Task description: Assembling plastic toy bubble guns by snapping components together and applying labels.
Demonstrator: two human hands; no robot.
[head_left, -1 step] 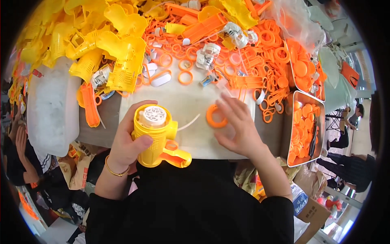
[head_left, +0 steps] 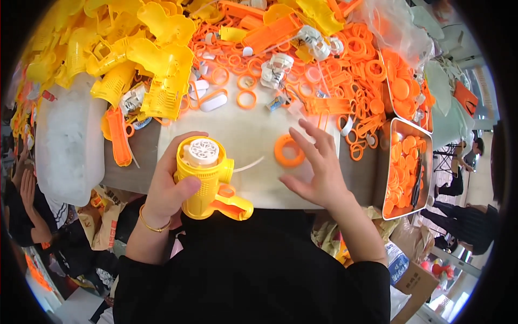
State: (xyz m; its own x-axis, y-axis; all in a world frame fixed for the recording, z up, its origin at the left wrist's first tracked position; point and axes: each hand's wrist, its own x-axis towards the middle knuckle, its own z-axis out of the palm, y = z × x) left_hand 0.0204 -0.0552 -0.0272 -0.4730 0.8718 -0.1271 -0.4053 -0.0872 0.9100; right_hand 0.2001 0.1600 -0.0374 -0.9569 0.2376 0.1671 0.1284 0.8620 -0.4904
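My left hand (head_left: 168,181) is wrapped round a yellow plastic toy body (head_left: 200,204), held upright, thumb across its front. A round white patterned part (head_left: 203,152) sits in its open top. From its lower right juts a yellow handle-like piece (head_left: 237,207) with a bit of orange inside. A thin pale tube (head_left: 250,164) runs out to the right. My right hand (head_left: 321,175) is open, thumb and fingers spread, with nothing in it. Just left of its fingers lies an orange ring (head_left: 290,163) on the pale work surface (head_left: 243,189).
Yellow shells (head_left: 162,59) pile up at the far left, orange parts (head_left: 345,70) at the far right. White mechanisms (head_left: 275,70) lie between. A metal tray (head_left: 386,208) of orange discs stands right; a translucent tub (head_left: 70,146) stands left. Another person's hand (head_left: 28,186) shows at the left edge.
My right hand's fingers have spread wider and lifted away from the orange ring. My left hand still holds the yellow toy body in nearly the same place.
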